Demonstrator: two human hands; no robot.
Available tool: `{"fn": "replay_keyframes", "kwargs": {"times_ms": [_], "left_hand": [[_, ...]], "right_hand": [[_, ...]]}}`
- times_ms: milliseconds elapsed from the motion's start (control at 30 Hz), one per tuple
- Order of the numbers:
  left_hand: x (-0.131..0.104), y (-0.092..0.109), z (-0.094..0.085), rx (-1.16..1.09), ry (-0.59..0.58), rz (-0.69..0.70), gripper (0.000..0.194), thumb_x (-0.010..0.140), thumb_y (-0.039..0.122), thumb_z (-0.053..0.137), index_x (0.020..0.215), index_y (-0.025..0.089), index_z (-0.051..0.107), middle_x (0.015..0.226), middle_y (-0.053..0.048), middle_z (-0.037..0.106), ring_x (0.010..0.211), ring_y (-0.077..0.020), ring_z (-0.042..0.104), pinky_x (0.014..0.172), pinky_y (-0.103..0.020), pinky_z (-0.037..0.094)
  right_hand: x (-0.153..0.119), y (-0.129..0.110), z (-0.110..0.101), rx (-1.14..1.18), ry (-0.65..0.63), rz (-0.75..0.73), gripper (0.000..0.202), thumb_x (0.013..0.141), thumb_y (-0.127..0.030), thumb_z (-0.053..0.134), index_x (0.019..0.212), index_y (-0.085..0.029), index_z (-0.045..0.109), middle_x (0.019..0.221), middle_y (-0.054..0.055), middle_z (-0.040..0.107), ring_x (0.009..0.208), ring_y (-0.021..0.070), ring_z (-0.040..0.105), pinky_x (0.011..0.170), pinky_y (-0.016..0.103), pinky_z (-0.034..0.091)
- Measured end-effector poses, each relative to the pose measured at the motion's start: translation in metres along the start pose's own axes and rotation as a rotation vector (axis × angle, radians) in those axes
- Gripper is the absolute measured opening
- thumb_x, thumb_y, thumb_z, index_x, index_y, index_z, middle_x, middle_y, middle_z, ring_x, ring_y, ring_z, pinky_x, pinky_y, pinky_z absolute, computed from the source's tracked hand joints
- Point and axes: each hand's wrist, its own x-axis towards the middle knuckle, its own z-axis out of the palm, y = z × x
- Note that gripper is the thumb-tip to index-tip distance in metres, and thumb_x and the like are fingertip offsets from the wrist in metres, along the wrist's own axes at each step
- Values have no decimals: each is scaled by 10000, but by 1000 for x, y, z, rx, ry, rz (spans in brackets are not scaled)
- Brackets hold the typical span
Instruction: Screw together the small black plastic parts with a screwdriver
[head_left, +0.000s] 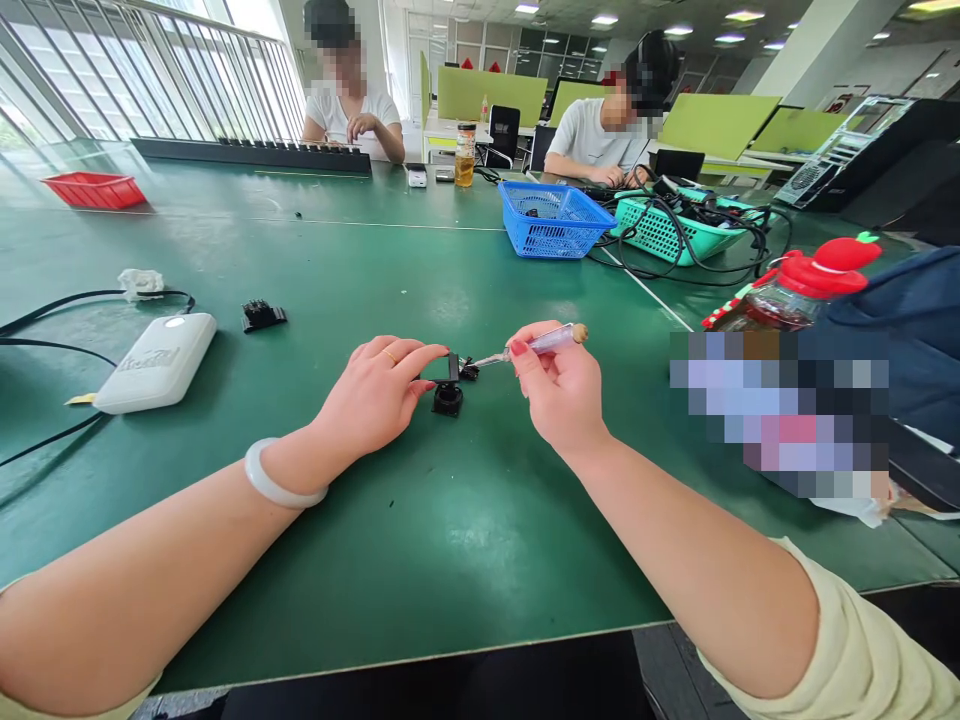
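My left hand [371, 395] pinches a small flat black part [453, 367] between thumb and fingertips, just above the green table. Pencil-like in my right hand [564, 395] is a thin screwdriver [556, 340] with a pale translucent handle and a brown end. Its shaft points left, and the tip meets or nearly meets a tiny black piece [470, 371] beside the flat part; contact is too small to make out. Just below, a black square part with a round opening [448, 402] lies on the table.
Left of my hands are a black finned part [262, 316] and a white power bank [159, 362] with cables. Ahead stand a blue basket [555, 222] and a green basket [679, 238] of cables. A red-lidded bottle [787, 285] is right. Two people sit across the table.
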Motion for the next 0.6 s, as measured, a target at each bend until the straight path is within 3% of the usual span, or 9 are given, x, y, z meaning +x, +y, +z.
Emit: {"fn": "replay_keyframes", "kwargs": {"times_ms": [133, 233, 433, 500, 600], "left_hand": [[-6, 10, -7, 261, -77, -136, 448, 1001, 283, 424, 1435, 247, 526, 1184, -140, 689, 1133, -361, 567, 951, -520, 451], [-11, 15, -11, 409, -184, -191, 447, 990, 309, 460, 1429, 256, 529, 1010, -145, 709, 980, -358, 607, 846, -486, 466], [-16, 23, -20, 440, -318, -222, 518, 942, 551, 569, 1345, 227, 587, 717, -94, 649, 792, -348, 632, 781, -461, 475], [-14, 25, -18, 369, -286, -239, 538, 934, 574, 575, 1336, 217, 596, 803, -112, 671, 854, -360, 648, 820, -478, 487], [-8, 21, -8, 195, -206, -189, 591, 927, 549, 601, 1411, 215, 544, 1262, -176, 632, 1166, -388, 591, 988, -519, 471]], "right_hand": [[5, 9, -1, -205, -68, 61, 208, 921, -409, 603, 832, -222, 619, 642, -25, 544, 533, 111, 432, 537, 271, 347], [8, 14, -2, -310, -123, 118, 140, 914, -304, 577, 809, -228, 629, 557, -47, 456, 512, 119, 402, 529, 270, 311], [6, 10, 0, -278, -184, 141, 180, 912, -330, 563, 785, -215, 618, 596, -31, 522, 528, 119, 429, 526, 269, 310], [4, 6, 1, -236, -231, 125, 191, 914, -351, 567, 792, -213, 617, 594, -35, 515, 526, 115, 426, 526, 268, 315], [1, 1, 2, -181, -270, 71, 204, 912, -374, 578, 797, -208, 610, 603, -37, 517, 523, 106, 426, 541, 267, 340]]}}
